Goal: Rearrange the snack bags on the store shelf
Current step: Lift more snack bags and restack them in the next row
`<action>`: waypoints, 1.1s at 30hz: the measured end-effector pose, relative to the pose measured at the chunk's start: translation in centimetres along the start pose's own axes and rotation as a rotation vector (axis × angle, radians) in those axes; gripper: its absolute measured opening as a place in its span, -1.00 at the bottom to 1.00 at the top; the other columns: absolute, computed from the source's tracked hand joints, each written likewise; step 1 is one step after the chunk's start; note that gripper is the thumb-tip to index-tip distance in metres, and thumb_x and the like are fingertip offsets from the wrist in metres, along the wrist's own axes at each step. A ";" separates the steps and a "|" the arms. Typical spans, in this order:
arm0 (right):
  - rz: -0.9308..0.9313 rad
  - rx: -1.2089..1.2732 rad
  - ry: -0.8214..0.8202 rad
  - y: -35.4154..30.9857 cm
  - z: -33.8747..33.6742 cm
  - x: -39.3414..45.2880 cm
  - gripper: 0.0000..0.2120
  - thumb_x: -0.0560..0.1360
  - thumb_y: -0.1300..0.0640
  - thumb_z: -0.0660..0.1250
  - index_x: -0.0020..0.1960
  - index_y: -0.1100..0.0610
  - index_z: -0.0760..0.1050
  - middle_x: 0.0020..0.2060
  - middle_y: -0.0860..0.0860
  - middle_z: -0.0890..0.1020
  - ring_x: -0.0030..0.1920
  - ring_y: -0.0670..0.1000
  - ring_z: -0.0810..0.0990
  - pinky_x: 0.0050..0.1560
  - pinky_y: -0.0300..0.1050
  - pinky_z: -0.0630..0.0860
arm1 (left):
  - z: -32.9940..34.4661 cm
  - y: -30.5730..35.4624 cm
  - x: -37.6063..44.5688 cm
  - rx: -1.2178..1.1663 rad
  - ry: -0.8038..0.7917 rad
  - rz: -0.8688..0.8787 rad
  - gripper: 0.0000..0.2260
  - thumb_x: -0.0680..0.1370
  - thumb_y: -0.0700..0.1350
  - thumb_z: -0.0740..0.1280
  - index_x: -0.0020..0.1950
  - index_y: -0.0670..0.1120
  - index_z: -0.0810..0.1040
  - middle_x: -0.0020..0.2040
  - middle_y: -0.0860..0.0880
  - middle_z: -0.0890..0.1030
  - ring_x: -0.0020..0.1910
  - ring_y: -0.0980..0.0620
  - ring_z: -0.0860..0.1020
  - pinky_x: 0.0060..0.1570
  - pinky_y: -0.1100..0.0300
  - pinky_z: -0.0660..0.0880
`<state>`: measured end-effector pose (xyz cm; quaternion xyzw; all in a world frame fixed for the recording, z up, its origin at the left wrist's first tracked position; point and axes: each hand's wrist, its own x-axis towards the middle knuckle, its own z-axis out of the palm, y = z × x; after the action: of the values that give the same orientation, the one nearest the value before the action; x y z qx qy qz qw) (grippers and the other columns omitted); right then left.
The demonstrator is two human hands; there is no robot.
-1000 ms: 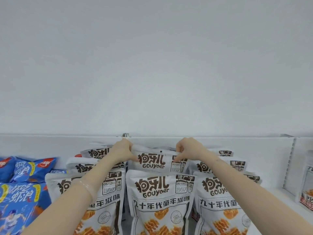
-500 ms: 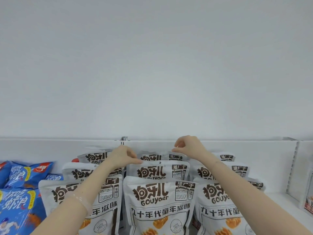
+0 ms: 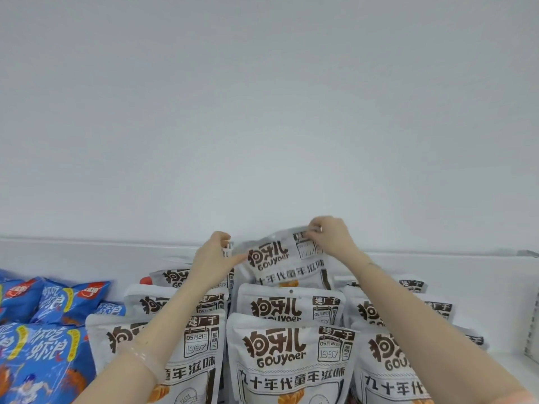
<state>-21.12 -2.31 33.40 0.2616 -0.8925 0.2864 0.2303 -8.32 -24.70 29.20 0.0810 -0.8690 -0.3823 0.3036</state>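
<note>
Several white snack bags with brown "Gouyaer" lettering stand in three columns on the white shelf (image 3: 507, 290). The rear bag of the middle column (image 3: 280, 260) is raised above the others and tilted, its right top corner higher. My left hand (image 3: 213, 258) pinches its left top edge, and my right hand (image 3: 329, 237) pinches its right top corner. In front of it stand a second middle bag (image 3: 288, 304) and a front middle bag (image 3: 291, 360). My forearms cover parts of the left column (image 3: 151, 304) and right column (image 3: 390, 360).
Blue snack bags (image 3: 43, 354) lie in a pile at the left of the shelf. A red item (image 3: 145, 280) peeks out behind the left column. The shelf's white back panel runs behind the bags, with a perforated upright (image 3: 533, 325) at the far right.
Both hands let go of the second middle bag, reached further back, took hold of the rear middle bag and lifted it above the row. The camera has tilted slightly.
</note>
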 end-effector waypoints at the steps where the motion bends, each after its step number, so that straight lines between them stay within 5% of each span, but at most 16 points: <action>1: -0.029 0.031 0.074 -0.5 -1.4 0.0 -0.81 0.52 0.16 0.34 -0.18 0.25 0.60 -0.25 0.10 0.65 -0.23 0.06 0.51 -0.24 -0.14 0.34 | -0.1 0.1 0.1 -0.023 0.026 -0.017 -0.39 0.45 0.03 0.46 0.41 -0.15 0.34 0.36 -0.11 0.49 0.28 -0.07 0.48 0.23 0.04 0.42; 7: -0.038 0.249 0.549 -2.4 -9.3 -0.3 -0.77 0.47 0.12 0.39 -0.20 0.31 0.57 -0.31 0.05 0.58 -0.23 0.07 0.50 -0.10 -0.05 0.42 | -0.5 2.6 0.9 -0.172 -0.064 0.053 -0.40 0.46 0.09 0.44 0.43 -0.08 0.38 0.39 -0.08 0.48 0.38 -0.06 0.43 0.33 0.03 0.37; 11: -0.036 0.327 0.655 -3.7 -12.3 -0.8 -0.71 0.46 0.11 0.40 -0.27 0.33 0.48 -0.33 0.05 0.56 -0.24 0.03 0.47 -0.23 -0.25 0.33 | -0.7 5.8 0.6 -0.410 -0.060 0.199 -0.78 0.54 -0.04 0.37 0.15 -0.09 0.58 0.07 -0.05 0.70 0.07 0.02 0.66 0.15 0.00 0.56; 14: -0.014 0.433 0.680 -4.5 -13.5 -1.2 -0.76 0.44 0.11 0.42 -0.30 0.25 0.51 -0.36 -0.03 0.57 -0.25 -0.02 0.50 -0.14 -0.17 0.43 | -0.6 7.2 0.4 -0.519 0.079 0.219 -0.85 0.55 -0.08 0.36 -0.13 -0.14 0.60 -0.16 -0.10 0.73 -0.15 -0.02 0.70 -0.08 0.04 0.60; 17: 0.053 0.802 0.568 -4.3 -13.7 -1.4 -0.89 0.41 0.11 0.47 -0.13 0.15 0.64 -0.21 -0.01 0.68 -0.15 -0.03 0.64 0.01 -0.06 0.62 | -0.7 7.4 0.6 -0.548 0.249 0.178 -0.74 0.53 -0.07 0.38 -0.30 -0.19 0.54 -0.31 -0.09 0.69 -0.31 0.03 0.61 -0.19 0.07 0.50; 19: 0.085 0.935 0.378 -3.9 -13.1 -2.0 -0.72 0.41 0.01 0.49 0.00 0.18 0.63 -0.04 0.11 0.71 -0.01 0.08 0.68 0.04 0.02 0.65 | -1.1 7.4 0.6 -0.625 0.282 0.113 -0.74 0.52 -0.08 0.40 -0.35 -0.10 0.53 -0.36 0.02 0.67 -0.32 0.08 0.60 -0.18 0.09 0.53; 23: 0.100 0.913 0.108 -3.8 -10.7 -4.1 -0.75 0.55 -0.03 0.33 -0.13 0.13 0.63 -0.23 0.00 0.72 -0.27 -0.02 0.68 -0.32 -0.15 0.60 | -1.6 6.7 0.4 -0.708 0.211 0.051 -0.78 0.49 -0.06 0.43 -0.33 -0.10 0.58 -0.27 -0.04 0.71 -0.16 -0.07 0.67 0.02 -0.18 0.59; 26: 0.071 0.948 0.108 -3.7 -9.5 -5.0 -0.76 0.59 0.05 0.29 -0.10 0.17 0.63 -0.22 0.05 0.71 -0.29 0.00 0.67 -0.33 -0.14 0.61 | -2.0 6.3 -0.3 -0.761 0.173 0.014 -0.77 0.50 -0.07 0.42 -0.20 -0.24 0.60 -0.23 -0.09 0.69 -0.13 -0.13 0.63 -0.03 -0.17 0.57; 29: 0.100 1.004 0.135 -3.5 -9.2 -5.2 -0.77 0.59 0.09 0.29 -0.14 0.17 0.63 -0.27 0.04 0.72 -0.32 0.01 0.67 -0.32 -0.14 0.63 | -2.7 6.4 -1.2 -0.816 0.117 -0.004 -0.83 0.52 -0.11 0.41 -0.25 -0.15 0.62 -0.24 -0.12 0.65 -0.19 -0.11 0.61 -0.14 0.00 0.52; 33: 0.099 1.046 0.106 -3.5 -9.8 -5.3 -0.78 0.59 0.11 0.29 -0.10 0.21 0.62 -0.33 0.01 0.73 -0.40 -0.03 0.68 -0.39 -0.20 0.60 | -3.5 6.7 -1.6 -0.837 0.058 -0.003 -0.86 0.50 -0.10 0.43 -0.19 -0.15 0.64 -0.14 -0.23 0.62 -0.18 -0.16 0.59 -0.09 -0.07 0.49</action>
<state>-12.48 3.21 38.89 0.2842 -0.6288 0.7169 0.0998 -4.31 -21.62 35.04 -0.0374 -0.6296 -0.7003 0.3343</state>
